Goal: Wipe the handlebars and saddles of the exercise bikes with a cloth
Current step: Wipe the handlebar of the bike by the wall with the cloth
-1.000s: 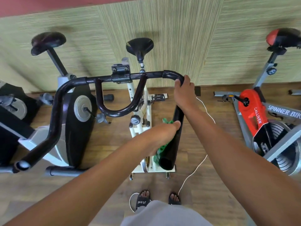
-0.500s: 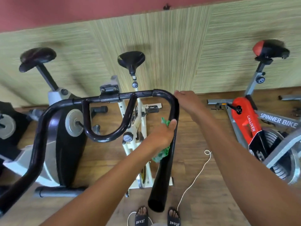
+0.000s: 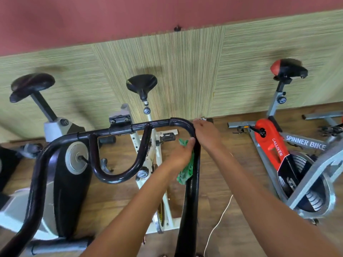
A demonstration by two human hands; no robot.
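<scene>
Head view: green cloth [image 3: 185, 168] is pinched by left hand [image 3: 181, 154] against the black handlebar [image 3: 193, 164]; right hand [image 3: 207, 135], fingers curled, rests on the bend. Three saddles apparently unwiped; mid-task.

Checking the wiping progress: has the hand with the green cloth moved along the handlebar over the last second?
Yes. The left hand with the cloth has slid up the handlebar from near its open end toward the bend.

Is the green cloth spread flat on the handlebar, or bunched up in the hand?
Bunched up. The left hand grips the green cloth against the handlebar; crumpled ends stick out above and below the fingers.
</scene>
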